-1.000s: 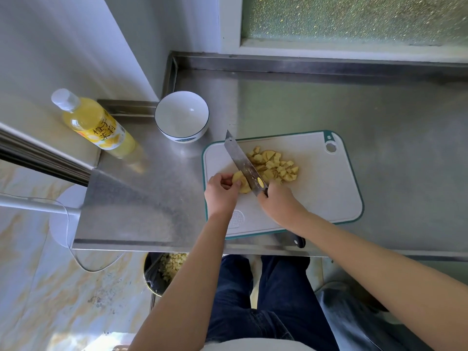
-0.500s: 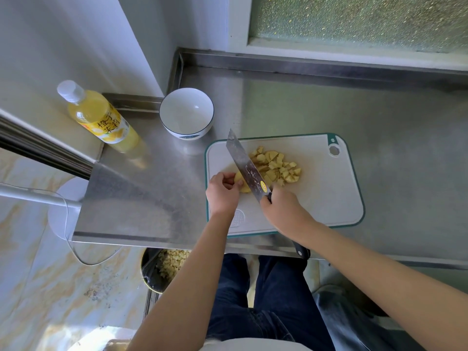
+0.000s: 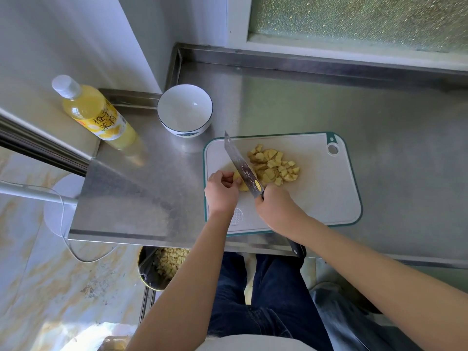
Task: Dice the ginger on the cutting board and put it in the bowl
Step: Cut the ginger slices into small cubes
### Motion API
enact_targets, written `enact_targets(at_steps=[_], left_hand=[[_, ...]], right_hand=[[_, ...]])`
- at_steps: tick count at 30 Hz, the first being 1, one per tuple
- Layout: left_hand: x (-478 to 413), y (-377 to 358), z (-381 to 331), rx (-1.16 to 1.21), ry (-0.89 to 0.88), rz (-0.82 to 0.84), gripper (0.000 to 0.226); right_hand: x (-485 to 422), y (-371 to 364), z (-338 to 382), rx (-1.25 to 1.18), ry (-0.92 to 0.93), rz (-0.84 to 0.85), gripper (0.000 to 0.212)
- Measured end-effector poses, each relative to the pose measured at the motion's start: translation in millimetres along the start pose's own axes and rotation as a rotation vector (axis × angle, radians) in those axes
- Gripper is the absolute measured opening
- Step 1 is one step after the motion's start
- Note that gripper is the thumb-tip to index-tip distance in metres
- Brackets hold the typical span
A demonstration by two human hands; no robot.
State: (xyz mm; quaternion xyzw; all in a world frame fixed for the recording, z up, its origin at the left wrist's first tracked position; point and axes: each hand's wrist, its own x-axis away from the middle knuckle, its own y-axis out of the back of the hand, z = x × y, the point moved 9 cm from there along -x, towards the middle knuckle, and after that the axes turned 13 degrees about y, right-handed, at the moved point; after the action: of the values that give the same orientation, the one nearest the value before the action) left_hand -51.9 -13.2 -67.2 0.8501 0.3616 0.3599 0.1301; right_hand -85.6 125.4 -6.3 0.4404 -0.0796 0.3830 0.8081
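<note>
Nearest you, under the worktop's front edge, a dark round bin point(image 3: 149, 274) holds pale chopped scraps. On the white, teal-rimmed plastic cutting board point(image 3: 316, 191), your left hand point(image 3: 221, 192) pinches a small uncut lump of pale-yellow ginger point(image 3: 238, 183) with curled fingertips. Your right hand point(image 3: 276, 209) is wrapped round the black handle of a broad steel cleaver point(image 3: 241, 164). The governing relation is that the lump lies directly left of the blade, against it. The blade's long axis runs diagonally from your right hand toward the board's far left corner, and your left hand is the nearer to the lump. Right of the blade, just beside the steel, sits the heap of matte, irregular yellow ginger cubes point(image 3: 274, 164). Beyond the board's far left corner, apart from it, the glossy white ceramic bowl with a dark blue rim point(image 3: 188, 131) stands empty on the brushed stainless worktop point(image 3: 379, 110). Farther left stands a clear plastic bottle of yellow drink point(image 3: 98, 115), white-capped.
</note>
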Motion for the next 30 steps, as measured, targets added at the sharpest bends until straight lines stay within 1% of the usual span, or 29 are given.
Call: enact_targets(at_steps=[2,4,8,10,17,22,30], left_hand=[[0.2,-0.1,-0.5,0.0,-0.005,-0.001,0.012],[0.1,-0.8,-0.3,0.004,-0.003,0.003,0.012],[-0.3,-1.1,-0.3,0.008,-0.014,0.001,0.011],[-0.6,-1.0,-0.2,0.005,-0.024,0.001,0.01],[0.3,-0.6,-0.5,0.002,-0.044,0.004,0.01],[1.2,0.1,-1.8,0.008,-0.043,0.003,0.009],[0.5,1.7,-1.8,-0.007,-0.047,0.0,0.011]], right_hand=[[-1.0,-0.2,0.0,0.007,-0.008,0.013,0.011],[-3.9,-0.1,-0.1,0.02,-0.01,0.012,0.011],[-8.2,-1.4,-1.2,0.051,-0.022,0.006,0.022],[-7.7,-1.9,-1.2,0.062,-0.015,-0.002,0.023],[-12.1,-8.7,-5.0,0.064,0.007,-0.016,0.021],[-14.8,-15.7,-7.5,0.02,0.036,-0.037,0.009],[-19.0,-17.5,-13.3,-0.02,0.068,-0.062,0.011]])
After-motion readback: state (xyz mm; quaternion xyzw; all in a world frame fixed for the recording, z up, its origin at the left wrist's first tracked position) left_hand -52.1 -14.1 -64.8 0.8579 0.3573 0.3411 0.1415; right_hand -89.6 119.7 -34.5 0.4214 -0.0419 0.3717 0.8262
